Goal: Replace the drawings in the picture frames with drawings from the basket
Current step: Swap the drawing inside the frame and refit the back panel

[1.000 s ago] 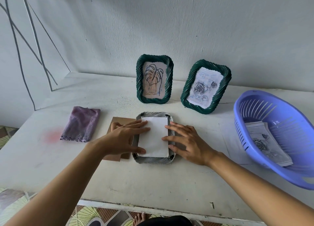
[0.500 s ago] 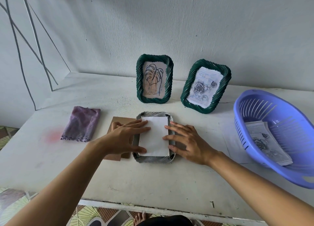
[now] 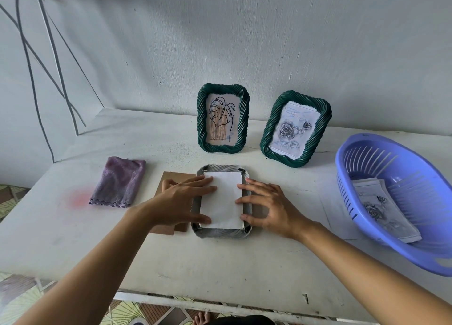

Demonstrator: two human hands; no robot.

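Observation:
A picture frame (image 3: 221, 234) lies face down in the middle of the table, its grey woven back up. A white sheet (image 3: 223, 200) lies blank side up in its opening. My left hand (image 3: 179, 201) presses the sheet's left edge with straight fingers. My right hand (image 3: 267, 208) touches its right edge with spread fingers. A brown backing board (image 3: 168, 179) lies under my left hand. Two green woven frames stand at the back: one (image 3: 223, 118) holds a leaf drawing, the other (image 3: 296, 129) a rose drawing. The purple basket (image 3: 381, 241) at the right holds rose drawings (image 3: 384, 210).
A folded purple cloth (image 3: 119, 181) lies at the left of the table. A loose white sheet (image 3: 325, 202) lies between the frame and the basket. Cables (image 3: 34, 63) hang down the wall at the left. The table's front edge runs just below my forearms.
Both hands stay on the sheet's edges with only slight finger shifts. The view has tilted a little.

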